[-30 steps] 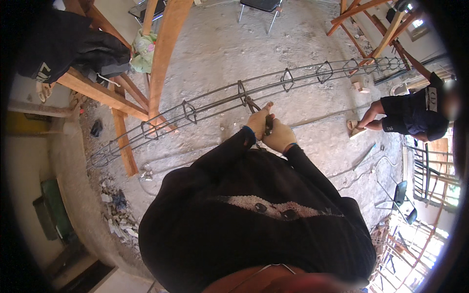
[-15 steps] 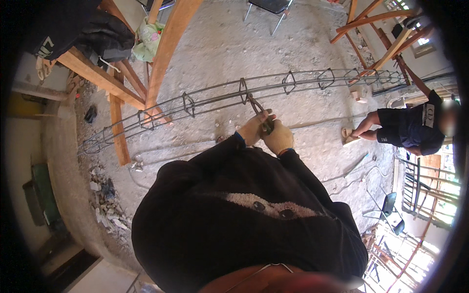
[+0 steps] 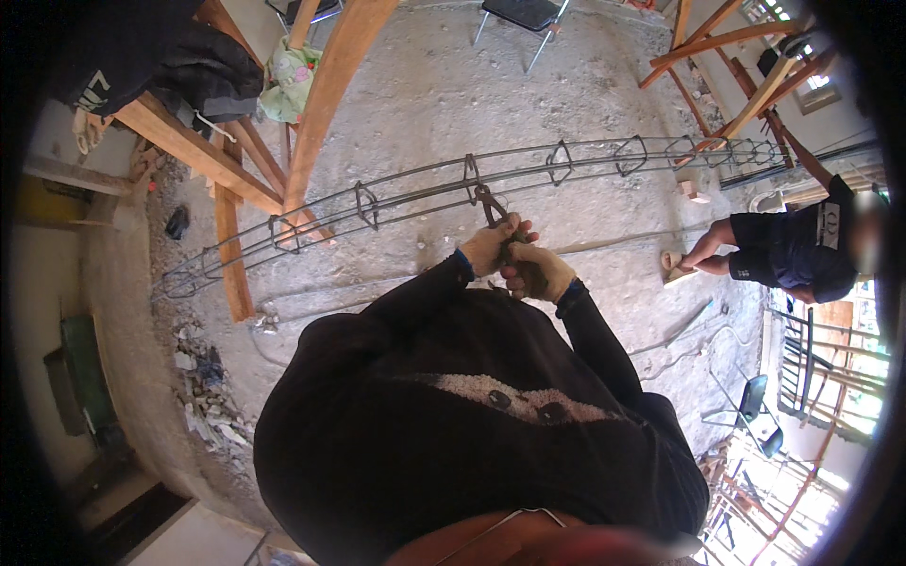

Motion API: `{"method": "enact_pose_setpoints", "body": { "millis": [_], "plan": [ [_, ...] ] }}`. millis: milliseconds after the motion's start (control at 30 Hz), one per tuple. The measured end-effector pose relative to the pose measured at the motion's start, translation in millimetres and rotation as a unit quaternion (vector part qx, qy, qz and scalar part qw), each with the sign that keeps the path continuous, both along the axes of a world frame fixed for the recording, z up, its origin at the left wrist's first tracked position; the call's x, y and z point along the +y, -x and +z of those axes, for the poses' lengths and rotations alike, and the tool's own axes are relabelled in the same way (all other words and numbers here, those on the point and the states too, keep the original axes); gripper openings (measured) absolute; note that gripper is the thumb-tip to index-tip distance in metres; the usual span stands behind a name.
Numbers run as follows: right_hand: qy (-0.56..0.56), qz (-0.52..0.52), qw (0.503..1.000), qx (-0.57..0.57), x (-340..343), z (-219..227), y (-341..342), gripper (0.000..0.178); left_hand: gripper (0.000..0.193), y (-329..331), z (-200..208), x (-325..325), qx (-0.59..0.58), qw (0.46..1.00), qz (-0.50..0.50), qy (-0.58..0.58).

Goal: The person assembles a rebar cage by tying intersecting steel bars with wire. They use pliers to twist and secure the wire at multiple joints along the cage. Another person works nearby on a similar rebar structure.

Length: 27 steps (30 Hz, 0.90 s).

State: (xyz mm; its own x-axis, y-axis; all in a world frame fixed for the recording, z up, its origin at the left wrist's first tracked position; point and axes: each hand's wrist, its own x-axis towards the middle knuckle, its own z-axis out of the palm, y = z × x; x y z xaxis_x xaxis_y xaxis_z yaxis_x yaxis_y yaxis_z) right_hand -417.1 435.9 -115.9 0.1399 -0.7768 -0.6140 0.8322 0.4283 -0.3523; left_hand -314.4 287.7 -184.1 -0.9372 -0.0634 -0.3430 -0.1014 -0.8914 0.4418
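Note:
A long rebar cage [image 3: 420,196] with square stirrups runs across in front of me. Near its middle, the jaws of the rusty pincers [image 3: 489,206] meet one stirrup [image 3: 471,172]. My left hand [image 3: 486,249], in a cream glove with a blue cuff, is closed around the pincers' handle. Close beside it, my right hand [image 3: 543,273] wears a similar glove, its bare fingertips curled at the lower end of the handles. A thin wire loop seems to stand out by the jaws. Exactly how the right fingers grip is partly hidden.
Wooden trestle legs [image 3: 326,104] stand at the left, with dark clothing [image 3: 203,71] and a green cloth [image 3: 288,80] hanging there. A co-worker [image 3: 797,236] at the right reaches toward the cage's far end. Rubble [image 3: 212,406] lies at lower left; a folding chair [image 3: 524,14] stands ahead.
My right hand has shifted slightly down and turned, its fingers now curled at the handle ends. The pincers stand a little more upright at the stirrup. The cage has hardly moved.

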Motion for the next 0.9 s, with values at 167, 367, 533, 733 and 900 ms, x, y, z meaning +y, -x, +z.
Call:
{"method": "enact_pose_setpoints", "body": {
  "millis": [167, 367, 533, 733, 900],
  "plan": [
    [-0.216, 0.061, 0.621, 0.751, -7, 8, -31, 0.050, 0.053, 2, -13, 7, -0.031, 0.993, -0.084, 0.083],
    [-0.208, 0.006, 0.604, 0.769, 20, 14, -45, 0.046, 0.034, -11, 13, 1, -0.070, 0.983, -0.126, 0.118],
    [-0.122, -0.195, 0.477, 0.848, 29, 24, -39, 0.046, 0.029, -25, 70, -24, -0.007, 0.879, -0.144, 0.454],
    [-0.076, -0.304, 0.452, 0.835, 16, 44, -35, 0.043, 0.025, -16, 120, -10, 0.050, 0.894, 0.170, 0.411],
    [0.016, -0.318, 0.361, 0.876, 10, 54, -32, 0.038, 0.021, -6, 145, -10, 0.096, 0.906, 0.170, 0.375]
  ]
}}
